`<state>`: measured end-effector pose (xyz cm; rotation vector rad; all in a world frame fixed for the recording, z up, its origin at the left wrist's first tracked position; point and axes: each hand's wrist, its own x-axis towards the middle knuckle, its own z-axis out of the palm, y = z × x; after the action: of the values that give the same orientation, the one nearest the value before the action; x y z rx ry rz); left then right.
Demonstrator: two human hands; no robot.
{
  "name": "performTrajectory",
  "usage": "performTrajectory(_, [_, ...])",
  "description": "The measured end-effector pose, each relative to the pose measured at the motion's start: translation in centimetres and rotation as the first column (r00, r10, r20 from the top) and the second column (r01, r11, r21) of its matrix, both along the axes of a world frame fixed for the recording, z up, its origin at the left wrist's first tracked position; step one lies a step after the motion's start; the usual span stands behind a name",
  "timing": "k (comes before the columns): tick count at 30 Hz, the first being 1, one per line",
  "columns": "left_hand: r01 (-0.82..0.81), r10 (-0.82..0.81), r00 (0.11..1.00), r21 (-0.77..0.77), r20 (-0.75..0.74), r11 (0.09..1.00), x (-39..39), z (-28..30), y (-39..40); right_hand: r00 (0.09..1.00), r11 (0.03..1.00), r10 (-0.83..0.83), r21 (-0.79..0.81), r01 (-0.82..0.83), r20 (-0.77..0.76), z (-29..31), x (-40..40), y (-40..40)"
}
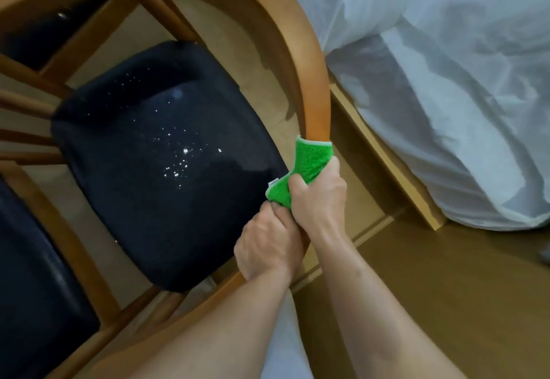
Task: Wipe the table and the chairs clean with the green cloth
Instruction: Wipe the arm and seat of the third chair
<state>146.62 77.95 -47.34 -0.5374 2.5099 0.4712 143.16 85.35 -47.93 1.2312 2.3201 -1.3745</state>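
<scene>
I look down on a wooden chair whose curved backrest rail (300,60) arcs from the top left to the centre. Its dark seat cushion (154,170) carries several white specks. The green cloth (311,161) is wrapped around the rail, and my right hand (318,197) grips the cloth against the wood. Just below it, my left hand (265,247) grips the same rail with curled fingers, touching the cloth's lower edge.
A second chair with a dark seat (32,277) stands at the lower left. A white plastic sheet (446,81) covers something bulky at the right, above a wooden frame (384,152). Wooden floor (461,289) lies at the lower right.
</scene>
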Motion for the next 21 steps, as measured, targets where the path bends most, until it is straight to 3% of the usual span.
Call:
performTrajectory(4, [0.006, -0.006, 0.999, 0.000, -0.051, 1.000, 0.3, 0.2, 0.0, 0.977, 0.978, 0.103, 0.198, -0.066, -0.185, 0.6, -4.8, 1.2])
performTrajectory(7, [0.005, -0.005, 0.994, 0.006, -0.105, 1.000, 0.4, 0.0, 0.2, 0.953, 0.933, 0.202, 0.339, -0.118, -0.226, 1.7, -7.9, 2.2])
performTrajectory(13, [0.003, -0.010, 0.985, -0.042, -0.170, 0.999, 0.9, -0.3, 0.3, 0.914, 0.864, 0.388, 0.391, -0.317, -0.117, 4.1, -15.3, 4.3])
performTrajectory(18, [0.016, -0.021, 0.992, -0.045, -0.122, 0.999, 0.7, -0.3, 0.5, 0.942, 0.918, 0.267, 0.350, -0.184, -0.204, 3.6, -13.2, 3.5])
performTrajectory(21, [0.033, -0.033, 0.997, -0.003, -0.069, 0.999, 0.5, -0.5, 0.2, 0.963, 0.968, 0.150, 0.231, -0.097, -0.222, 2.3, -8.7, 2.9])
